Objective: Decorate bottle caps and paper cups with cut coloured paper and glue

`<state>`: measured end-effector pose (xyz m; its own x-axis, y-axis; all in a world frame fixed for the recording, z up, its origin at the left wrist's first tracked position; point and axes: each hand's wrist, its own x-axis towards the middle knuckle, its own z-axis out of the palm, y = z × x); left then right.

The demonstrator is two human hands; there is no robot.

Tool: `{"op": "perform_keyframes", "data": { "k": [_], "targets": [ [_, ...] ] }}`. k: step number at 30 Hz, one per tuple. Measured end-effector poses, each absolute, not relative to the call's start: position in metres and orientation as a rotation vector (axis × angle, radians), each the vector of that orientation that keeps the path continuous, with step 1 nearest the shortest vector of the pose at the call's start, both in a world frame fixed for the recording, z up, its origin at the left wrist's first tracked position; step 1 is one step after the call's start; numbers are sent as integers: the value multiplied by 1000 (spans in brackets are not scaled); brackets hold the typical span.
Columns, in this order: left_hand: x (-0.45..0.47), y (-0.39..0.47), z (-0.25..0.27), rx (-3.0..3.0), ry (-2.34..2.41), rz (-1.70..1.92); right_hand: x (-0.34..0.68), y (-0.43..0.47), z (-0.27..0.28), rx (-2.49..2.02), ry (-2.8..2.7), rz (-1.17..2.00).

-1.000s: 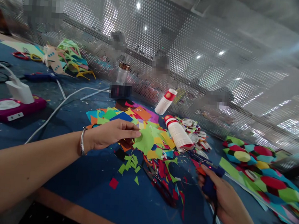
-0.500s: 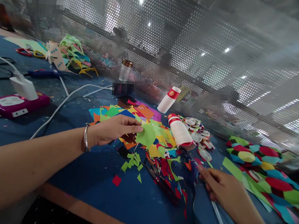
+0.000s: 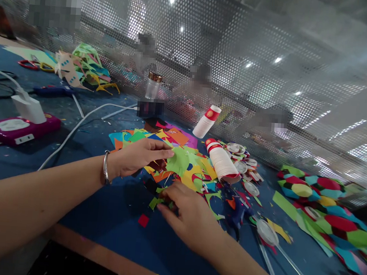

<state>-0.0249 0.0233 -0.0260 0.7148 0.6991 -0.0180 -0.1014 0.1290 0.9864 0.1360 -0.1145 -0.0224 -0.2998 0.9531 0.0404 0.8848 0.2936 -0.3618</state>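
While the left hand (image 3: pixel 141 157), wearing a silver bracelet (image 3: pixel 105 167), is pinching a light green sheet (image 3: pixel 178 161) between thumb and fingers, just as it was a second ago, the right hand (image 3: pixel 190 215) is doing something different. It is no longer gripping the blue glue gun (image 3: pixel 237 216), which is now lying on the blue table (image 3: pixel 108 228) near the toppled stack of paper cups (image 3: pixel 222 162). Instead, the right hand is reaching across to the small green scraps (image 3: pixel 154 202), its fingers curling in and its thumb sitting a little apart from them; whether it is pinching a scrap, I cannot tell. It is also covering the scissors that were showing half a second ago. On the right, a clear round piece on a stick (image 3: pixel 267 232) is now showing where the right hand was before. The light green sheet is staying over the heap of coloured paper (image 3: pixel 177 137), in front of the cups.

As for markings, both the toppled stack and the standing cups (image 3: pixel 206 122) are showing a red band with a round gold emblem, its lettering too small to read. The magenta power strip (image 3: pixel 23 130) is carrying a white label with two dark marks
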Motion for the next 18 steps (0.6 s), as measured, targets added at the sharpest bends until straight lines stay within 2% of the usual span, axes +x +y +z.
{"op": "perform_keyframes", "data": {
  "k": [6,12,18],
  "targets": [
    [-24,27,-27,1301,543,638,124,-106,-25,-1805,-2345,356],
    [-25,28,-28,1304,540,645,121,-105,-25,-1809,-2291,463],
    [-25,31,-31,1300,537,659,120,-116,-31,-1701,-2358,312]
  ]
}}
